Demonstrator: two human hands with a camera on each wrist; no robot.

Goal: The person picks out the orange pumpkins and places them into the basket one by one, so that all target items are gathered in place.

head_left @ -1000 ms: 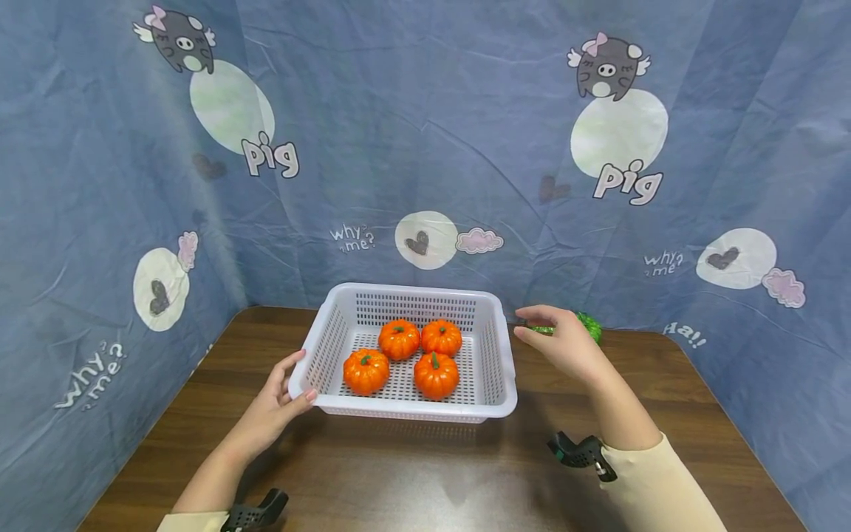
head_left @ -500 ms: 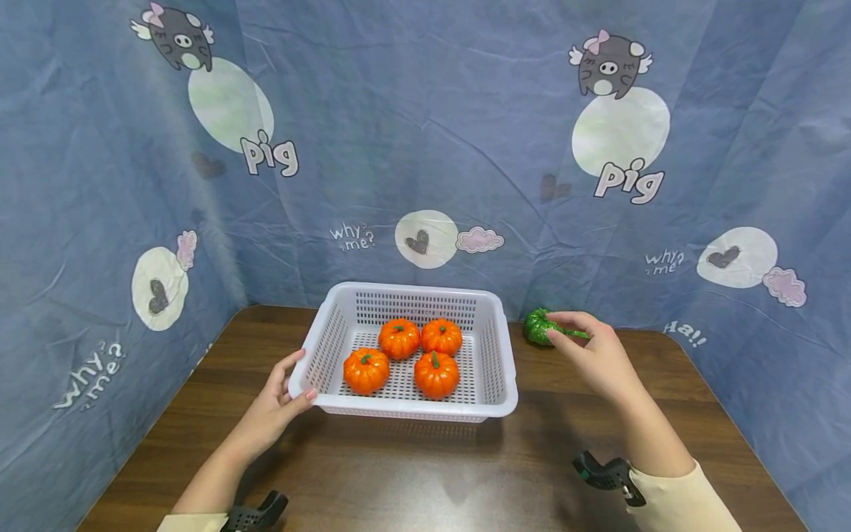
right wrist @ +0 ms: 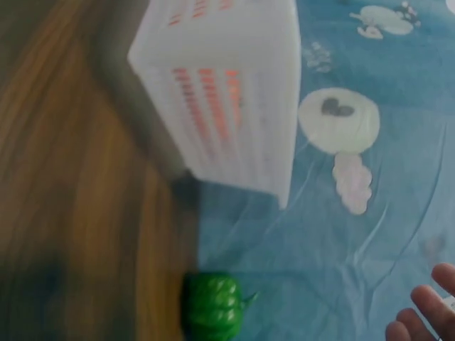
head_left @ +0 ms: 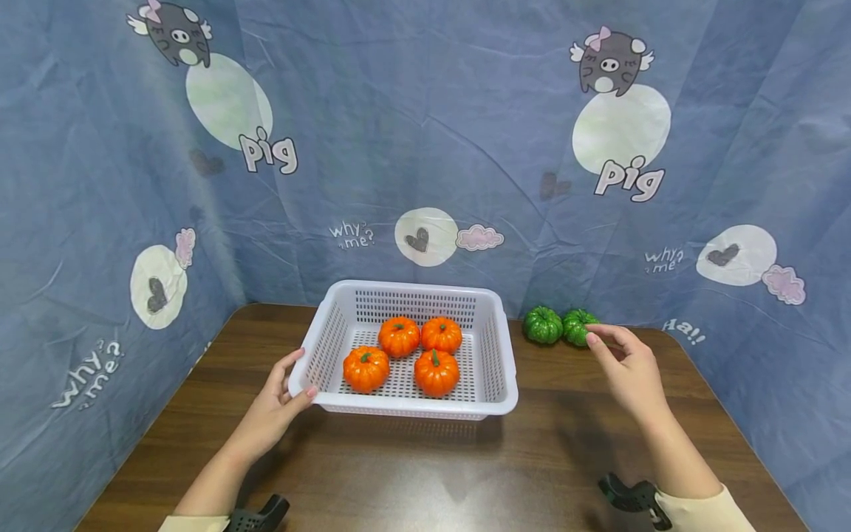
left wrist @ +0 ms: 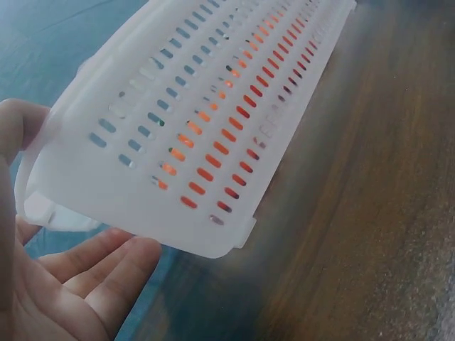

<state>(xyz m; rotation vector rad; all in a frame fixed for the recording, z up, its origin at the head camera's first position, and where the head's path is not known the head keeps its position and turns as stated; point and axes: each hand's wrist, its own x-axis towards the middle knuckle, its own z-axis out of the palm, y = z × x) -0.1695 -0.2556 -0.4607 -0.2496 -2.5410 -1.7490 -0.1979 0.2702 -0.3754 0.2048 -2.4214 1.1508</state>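
A white plastic basket [head_left: 412, 408] with slotted walls stands on the table, and several small orange pumpkins [head_left: 436, 374] sit inside it. My left hand [head_left: 269, 406] grips the basket's near-left corner, thumb over the rim; the left wrist view shows fingers [left wrist: 106, 273] below the edge. Two green pumpkins [head_left: 543, 326] lie side by side to the right of the basket, near the back curtain. My right hand [head_left: 628, 369] hovers by the right-hand one, partly covering it, with nothing between thumb and fingers. In the right wrist view one green pumpkin [right wrist: 213, 307] shows below the blurred basket.
A brown wood-grain table [head_left: 425, 473] extends in front of the basket and to both sides. Behind it and along the sides hangs a blue curtain [head_left: 425, 148] printed with pigs and words. A black wrist mount [head_left: 631, 496] sits on the right forearm.
My right hand has moved right and towards me, away from the basket, uncovering the two green pumpkins it was in front of. The left hand and the basket stay where they were.
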